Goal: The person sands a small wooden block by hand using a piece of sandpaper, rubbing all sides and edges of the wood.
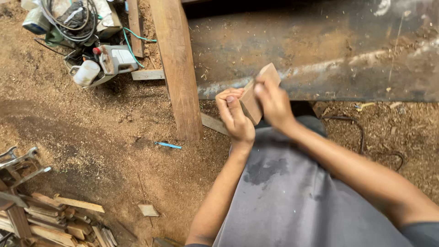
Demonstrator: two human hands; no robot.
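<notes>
Hands are meeting on a small pale rectangular wooden block [256, 93], held in the air just before the long grey dust-strewn metal desk [320, 50]. Left hand [235, 116] is curling its grip closed around the block's lower end; right hand [273, 103] is clasping the upper side. Upright brown wooden plank [176, 64] is standing on the sawdust-covered floor [91, 132], beside a grey power tool [112, 61].

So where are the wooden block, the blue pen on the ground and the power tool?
wooden block [254, 100], head view, on its broad face.
blue pen [168, 145], head view, mid-shaft.
power tool [116, 59], head view, on its grey body.
</notes>
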